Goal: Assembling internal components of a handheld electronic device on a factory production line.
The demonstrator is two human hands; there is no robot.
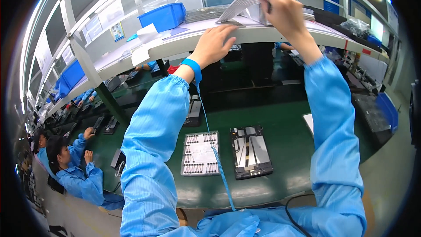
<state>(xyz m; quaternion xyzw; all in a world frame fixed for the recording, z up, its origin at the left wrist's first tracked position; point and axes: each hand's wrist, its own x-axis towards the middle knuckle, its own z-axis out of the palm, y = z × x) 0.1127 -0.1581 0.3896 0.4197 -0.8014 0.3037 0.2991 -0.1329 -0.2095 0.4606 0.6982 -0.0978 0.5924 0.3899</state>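
Note:
At the raised shelf, my right hand pinches the upper edge of a white sheet with rows of small grey marks, which bends up from the shelf. A thin dark stick-like tool seems to be in the same hand; its kind is unclear. My left hand reaches to the shelf's front edge beside the sheet's lower end, fingers stretched and holding nothing. Around that wrist sits a blue strap with a coiled cord. Below lie an opened tablet-like device with silver battery cells and a clear tray of small black-tipped wired parts.
The shelf crosses above the green bench. On it stand a blue bin and loose papers. Another device lies behind the tray. At left, a person in blue works at the bench; a blue bin is far right.

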